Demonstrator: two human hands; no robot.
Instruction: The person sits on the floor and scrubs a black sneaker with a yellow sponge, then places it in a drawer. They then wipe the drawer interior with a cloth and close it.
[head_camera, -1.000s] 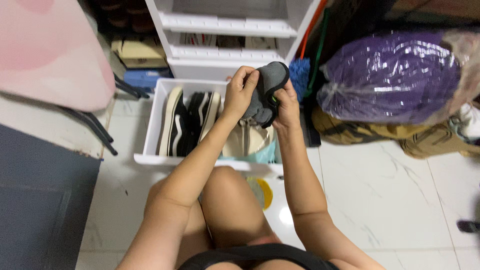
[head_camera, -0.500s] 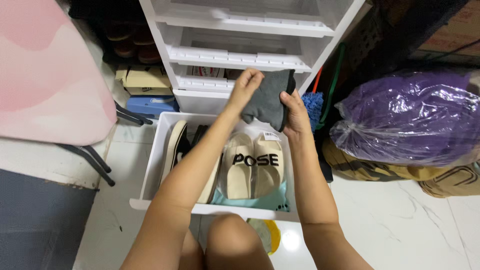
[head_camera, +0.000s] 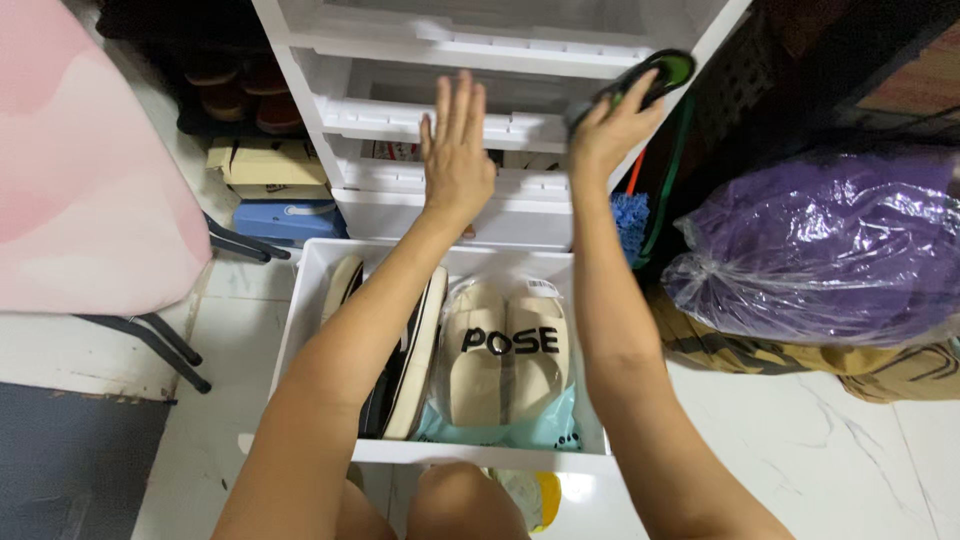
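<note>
Your left hand (head_camera: 455, 150) is spread flat, fingers together and pointing up, pressed against the front of a closed white drawer (head_camera: 440, 125) in a plastic drawer unit. Your right hand (head_camera: 610, 125) is curled around a dark slipper with a green edge (head_camera: 645, 80), held up at the unit's right side — just beside the same drawer. Below your forearms an open bottom drawer (head_camera: 300, 300) holds cream slide sandals in a clear bag (head_camera: 505, 365) and black-and-white sneakers (head_camera: 410, 370) standing on edge. A purple plastic-wrapped bundle (head_camera: 830, 240) sits on the floor to the right.
</note>
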